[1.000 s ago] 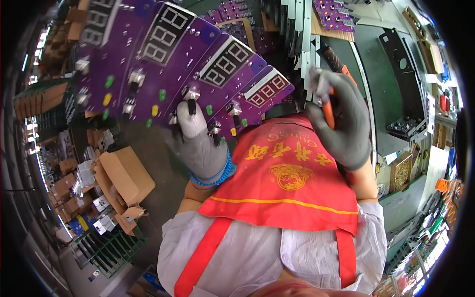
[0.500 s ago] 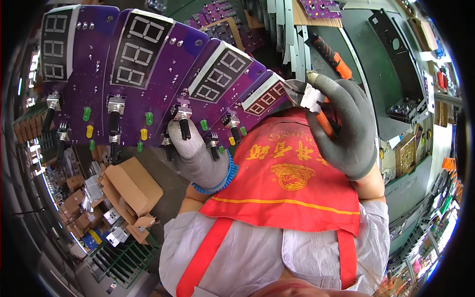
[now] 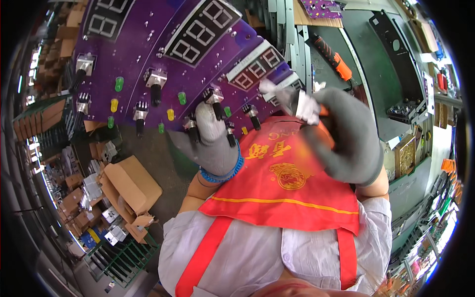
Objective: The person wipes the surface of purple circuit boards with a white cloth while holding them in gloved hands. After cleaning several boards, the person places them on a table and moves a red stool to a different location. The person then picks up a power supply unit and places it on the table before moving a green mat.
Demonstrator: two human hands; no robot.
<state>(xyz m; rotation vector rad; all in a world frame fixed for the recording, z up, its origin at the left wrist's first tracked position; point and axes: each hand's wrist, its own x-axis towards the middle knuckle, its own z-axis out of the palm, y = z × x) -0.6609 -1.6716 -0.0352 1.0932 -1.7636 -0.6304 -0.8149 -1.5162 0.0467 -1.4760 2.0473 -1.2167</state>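
Note:
My left hand (image 3: pixel 216 148), in a grey glove with a pale thumb, grips the lower edge of a purple circuit-board panel (image 3: pixel 136 47). Several boards sit side by side on it, each with a three-digit display, knobs and small green and yellow LEDs. In my gloved right hand (image 3: pixel 354 141) are orange-handled pliers (image 3: pixel 324 134), partly blurred. Crumpled white film (image 3: pixel 309 110) clings about their jaws, close to the panel's right end. One display (image 3: pixel 257 69) carries a whitish strip along its upper side. The glove hides most of the handles.
An orange-and-black handled tool (image 3: pixel 334 59) lies on the green bench beyond my right hand. A black metal bracket (image 3: pixel 396 54) rests farther right. Metal strips (image 3: pixel 284 29) stand behind the panel, beside another purple board (image 3: pixel 321 8). An open cardboard box (image 3: pixel 133 183) sits low on the left.
The panel has shifted right and turned slightly, carrying my left hand rightward. My right hand has moved slightly down with the pliers and is blurred. More white film shows near the jaws.

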